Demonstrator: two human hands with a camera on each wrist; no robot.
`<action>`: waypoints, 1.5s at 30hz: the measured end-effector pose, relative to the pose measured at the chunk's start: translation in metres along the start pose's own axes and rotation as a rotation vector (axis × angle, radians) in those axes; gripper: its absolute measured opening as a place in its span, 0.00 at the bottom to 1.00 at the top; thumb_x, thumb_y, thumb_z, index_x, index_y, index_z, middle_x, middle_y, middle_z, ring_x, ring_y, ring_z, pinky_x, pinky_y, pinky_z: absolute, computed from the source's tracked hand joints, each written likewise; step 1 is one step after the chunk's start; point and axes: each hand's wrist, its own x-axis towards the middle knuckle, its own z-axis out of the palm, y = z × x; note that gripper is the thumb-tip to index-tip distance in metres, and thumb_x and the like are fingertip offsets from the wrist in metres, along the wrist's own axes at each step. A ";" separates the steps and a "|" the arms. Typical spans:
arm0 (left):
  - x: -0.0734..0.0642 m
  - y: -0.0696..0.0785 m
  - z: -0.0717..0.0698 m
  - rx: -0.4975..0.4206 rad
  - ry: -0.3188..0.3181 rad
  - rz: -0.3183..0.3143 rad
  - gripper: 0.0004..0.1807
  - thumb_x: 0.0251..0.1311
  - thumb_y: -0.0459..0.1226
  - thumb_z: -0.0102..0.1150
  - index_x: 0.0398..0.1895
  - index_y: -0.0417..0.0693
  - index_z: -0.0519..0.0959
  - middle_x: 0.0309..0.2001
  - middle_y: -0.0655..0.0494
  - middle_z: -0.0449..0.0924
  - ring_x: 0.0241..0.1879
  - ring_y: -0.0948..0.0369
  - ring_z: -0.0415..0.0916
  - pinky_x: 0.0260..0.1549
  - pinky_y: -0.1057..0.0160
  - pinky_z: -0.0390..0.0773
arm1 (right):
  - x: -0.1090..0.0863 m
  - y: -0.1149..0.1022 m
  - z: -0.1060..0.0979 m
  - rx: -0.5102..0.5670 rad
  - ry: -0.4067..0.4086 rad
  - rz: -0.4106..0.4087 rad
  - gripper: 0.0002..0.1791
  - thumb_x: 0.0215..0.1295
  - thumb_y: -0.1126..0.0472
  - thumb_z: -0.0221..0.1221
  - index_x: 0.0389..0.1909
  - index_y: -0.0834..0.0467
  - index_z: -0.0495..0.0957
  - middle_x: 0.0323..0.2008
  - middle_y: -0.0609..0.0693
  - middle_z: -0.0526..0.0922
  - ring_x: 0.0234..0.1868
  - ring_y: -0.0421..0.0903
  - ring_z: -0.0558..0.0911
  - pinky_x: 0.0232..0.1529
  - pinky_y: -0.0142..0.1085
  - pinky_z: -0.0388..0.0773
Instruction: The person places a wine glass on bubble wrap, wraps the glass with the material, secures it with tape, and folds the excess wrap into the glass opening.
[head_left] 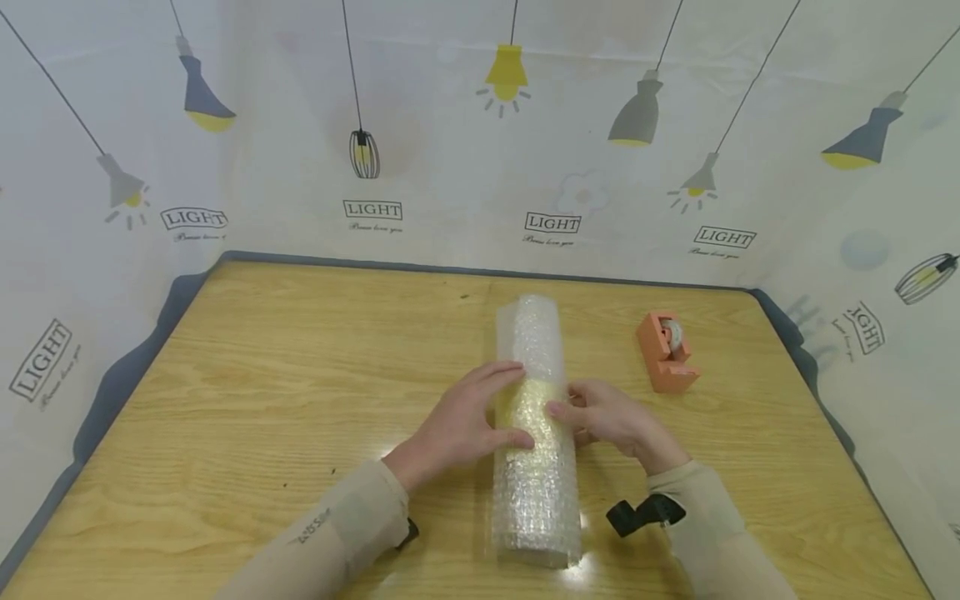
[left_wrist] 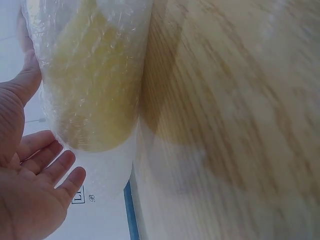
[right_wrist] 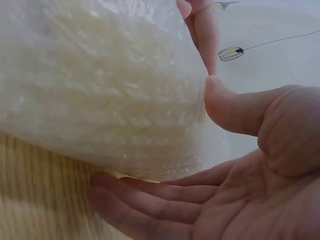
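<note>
A roll of bubble wrap point(head_left: 534, 492) lies lengthwise on the table, with something yellow point(left_wrist: 95, 85) showing through its middle. From the left side my left hand point(head_left: 467, 417) rests on the roll, thumb and fingers spread apart and fairly straight. On the opposite side my right hand point(head_left: 611, 419) holds the roll's edge. In the right wrist view the right thumb point(right_wrist: 235, 107) presses the wrap from above, while the fingers point(right_wrist: 150, 200) reach beneath its curved side. The inside of the roll is blurred by the plastic layers.
An orange tape dispenser point(head_left: 667, 354) with a tape roll stands on the wooden table point(head_left: 300, 358), to the right of the bubble wrap. White sheeting point(head_left: 450, 183) printed with lamps encloses the table at the back and sides. A black strap point(head_left: 647, 514) circles the right wrist.
</note>
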 end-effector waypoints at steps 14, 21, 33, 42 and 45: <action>0.005 0.003 0.011 -0.023 0.017 0.022 0.51 0.51 0.55 0.78 0.77 0.49 0.67 0.78 0.58 0.63 0.77 0.56 0.59 0.76 0.51 0.60 | -0.010 -0.002 -0.007 -0.305 0.117 -0.012 0.23 0.76 0.55 0.60 0.55 0.72 0.78 0.50 0.63 0.84 0.45 0.50 0.82 0.43 0.47 0.85; 0.010 0.005 0.020 -0.024 0.022 0.020 0.51 0.51 0.56 0.77 0.78 0.52 0.67 0.78 0.61 0.63 0.77 0.57 0.58 0.77 0.49 0.59 | -0.015 0.001 -0.012 -0.385 0.146 -0.024 0.28 0.75 0.56 0.61 0.62 0.77 0.73 0.54 0.70 0.82 0.52 0.59 0.82 0.43 0.46 0.85; 0.019 0.008 0.031 0.032 0.028 0.057 0.51 0.50 0.58 0.77 0.77 0.52 0.68 0.77 0.60 0.65 0.77 0.56 0.60 0.77 0.51 0.59 | -0.021 0.008 -0.019 -0.485 0.182 -0.076 0.28 0.74 0.56 0.61 0.61 0.77 0.73 0.55 0.72 0.81 0.56 0.69 0.81 0.53 0.57 0.83; 0.020 0.008 0.035 0.039 0.007 0.025 0.52 0.50 0.60 0.75 0.78 0.55 0.66 0.78 0.62 0.63 0.77 0.58 0.58 0.77 0.51 0.58 | -0.028 0.020 -0.032 -0.440 0.316 -0.099 0.31 0.72 0.52 0.64 0.63 0.71 0.75 0.58 0.68 0.82 0.54 0.64 0.83 0.48 0.50 0.86; 0.020 0.009 0.035 0.048 0.004 0.019 0.52 0.50 0.61 0.75 0.78 0.56 0.66 0.78 0.63 0.63 0.77 0.58 0.58 0.78 0.51 0.57 | -0.029 0.028 -0.043 -0.440 0.420 -0.117 0.27 0.72 0.54 0.64 0.62 0.70 0.77 0.55 0.67 0.83 0.53 0.63 0.83 0.45 0.48 0.86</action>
